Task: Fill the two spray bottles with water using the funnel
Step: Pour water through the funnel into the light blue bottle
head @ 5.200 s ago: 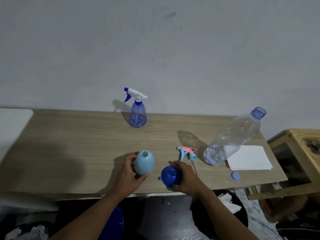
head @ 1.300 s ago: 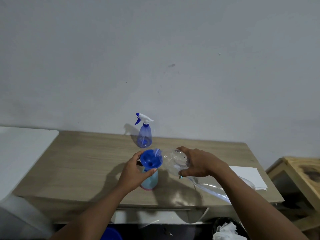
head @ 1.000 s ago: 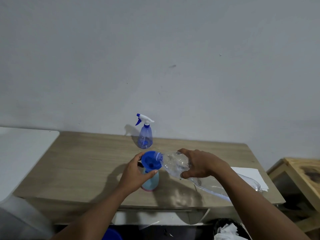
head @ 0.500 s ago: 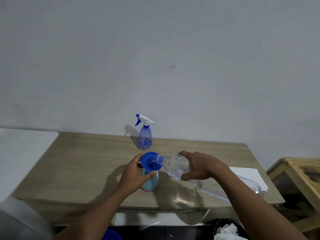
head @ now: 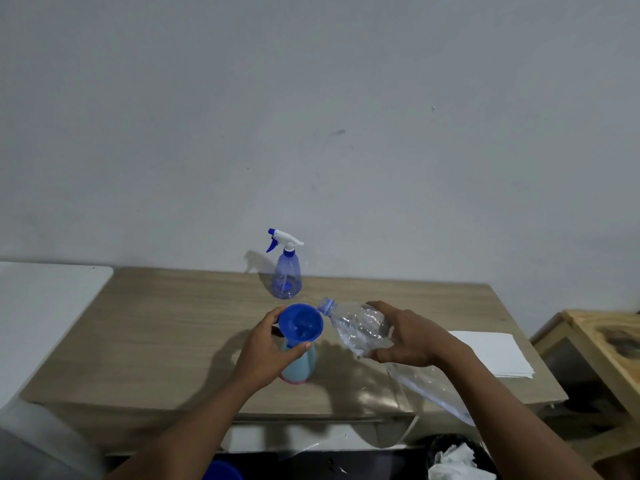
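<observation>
A light blue spray bottle (head: 300, 366) without its head stands near the table's front edge, with a dark blue funnel (head: 300, 321) sitting in its neck. My left hand (head: 265, 348) wraps around the funnel's stem and the bottle's top. My right hand (head: 407, 337) grips a clear plastic water bottle (head: 360, 328), tipped on its side with its open mouth at the funnel's right rim. A second spray bottle (head: 286, 271), translucent blue with a white and blue trigger head, stands at the back of the table by the wall.
The wooden table (head: 166, 327) runs up to a grey wall. White paper (head: 491, 351) lies at its right. A wooden side table (head: 602, 344) stands further right, a white surface (head: 41, 306) at left. Crumpled tissue (head: 457, 462) sits in a dark bin below.
Since five seconds ago the funnel went into the light blue bottle and my right hand picked up the water bottle. Over the last second the water bottle has stayed tipped at the funnel's rim.
</observation>
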